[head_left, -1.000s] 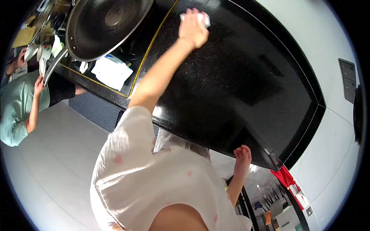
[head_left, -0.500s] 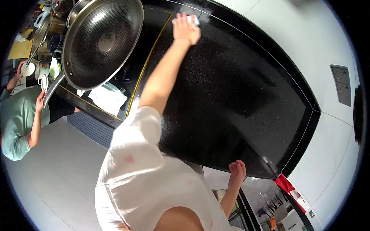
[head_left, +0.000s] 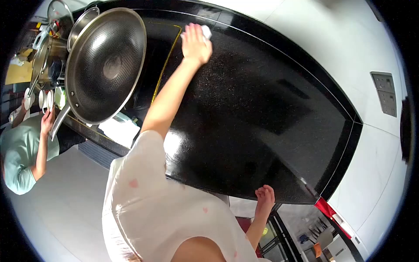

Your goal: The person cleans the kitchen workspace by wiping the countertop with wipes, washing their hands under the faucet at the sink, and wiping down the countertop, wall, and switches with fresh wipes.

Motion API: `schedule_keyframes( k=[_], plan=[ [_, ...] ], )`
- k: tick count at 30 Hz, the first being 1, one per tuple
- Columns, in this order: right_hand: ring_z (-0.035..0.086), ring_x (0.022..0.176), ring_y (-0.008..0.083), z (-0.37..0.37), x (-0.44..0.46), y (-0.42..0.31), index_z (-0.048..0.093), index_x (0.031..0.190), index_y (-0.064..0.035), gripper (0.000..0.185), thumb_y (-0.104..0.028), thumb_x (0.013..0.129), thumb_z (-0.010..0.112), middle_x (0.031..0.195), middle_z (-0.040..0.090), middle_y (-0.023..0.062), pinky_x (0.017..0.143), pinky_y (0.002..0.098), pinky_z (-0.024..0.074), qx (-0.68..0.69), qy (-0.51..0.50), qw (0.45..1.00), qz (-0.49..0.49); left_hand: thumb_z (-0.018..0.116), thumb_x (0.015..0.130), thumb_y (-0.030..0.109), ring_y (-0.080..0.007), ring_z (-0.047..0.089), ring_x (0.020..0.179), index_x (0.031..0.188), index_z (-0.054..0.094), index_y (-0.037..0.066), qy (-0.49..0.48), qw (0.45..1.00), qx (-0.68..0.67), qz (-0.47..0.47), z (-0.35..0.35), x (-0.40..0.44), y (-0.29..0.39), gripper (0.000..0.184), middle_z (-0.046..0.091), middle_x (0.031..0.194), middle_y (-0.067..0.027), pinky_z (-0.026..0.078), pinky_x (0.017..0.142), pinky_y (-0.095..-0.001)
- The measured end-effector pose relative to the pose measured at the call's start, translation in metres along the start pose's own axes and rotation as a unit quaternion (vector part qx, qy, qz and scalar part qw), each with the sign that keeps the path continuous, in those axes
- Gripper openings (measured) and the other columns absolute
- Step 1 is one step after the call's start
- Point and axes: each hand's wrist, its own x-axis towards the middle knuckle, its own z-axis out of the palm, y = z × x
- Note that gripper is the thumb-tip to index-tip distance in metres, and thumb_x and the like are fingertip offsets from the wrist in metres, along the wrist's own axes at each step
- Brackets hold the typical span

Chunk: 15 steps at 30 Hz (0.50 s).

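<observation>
My left hand (head_left: 197,47) is stretched far out over the black countertop (head_left: 244,118), palm down, pressing a white cloth (head_left: 206,32) that shows beside its fingers. What lies beneath the palm is hidden. At the near edge of the counter, my right hand (head_left: 265,195) rests with loosely bent fingers, slightly apart, and nothing visible in them. Wet-looking streaks and specks cover the dark surface near my left arm. A large wok (head_left: 107,65) with a honeycomb-textured inside stands to the left of that arm.
A person in a light green top (head_left: 26,144) at the far left holds white dishes (head_left: 50,100) near several pots. White paper or cloth (head_left: 118,131) lies below the wok. A wall socket (head_left: 384,94) is at right; a red cloth (head_left: 324,207) hangs by the counter's corner.
My left hand and the cloth have shifted left and slightly nearer in the view. The view itself has turned a little. My right hand stays by the edge.
</observation>
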Motion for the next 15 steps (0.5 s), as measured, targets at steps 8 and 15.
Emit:
schedule_keyframes(
  k=[8, 15],
  plan=[
    [0.055, 0.074, 0.0164, -0.012, -0.017, 0.002, 0.053, 0.093, -0.0035, 0.014, -0.011, 0.083, 0.049, 0.078, 0.058, 0.007, 0.071, 0.0291, 0.0447, 0.026, 0.072, 0.997, -0.022, 0.036, 0.08, 0.039, -0.0379, 0.018, 0.124, 0.125, 0.024, -0.007, 0.129, 0.988, -0.011, -0.086, 0.018, 0.042, 0.002, 0.065, 0.024, 0.13, -0.0256, 0.015, 0.101, -0.0434],
    [0.054, 0.074, 0.0153, -0.019, -0.016, -0.001, 0.053, 0.093, -0.0042, 0.014, -0.013, 0.083, 0.049, 0.077, 0.057, 0.0058, 0.072, 0.0286, 0.0436, 0.03, 0.073, 0.997, -0.021, 0.028, 0.08, 0.033, -0.0346, 0.011, 0.127, 0.128, 0.017, -0.009, -0.008, 0.987, -0.023, -0.157, 0.03, 0.066, 0.003, 0.065, 0.015, 0.135, -0.0239, 0.009, 0.103, -0.041]
  ],
)
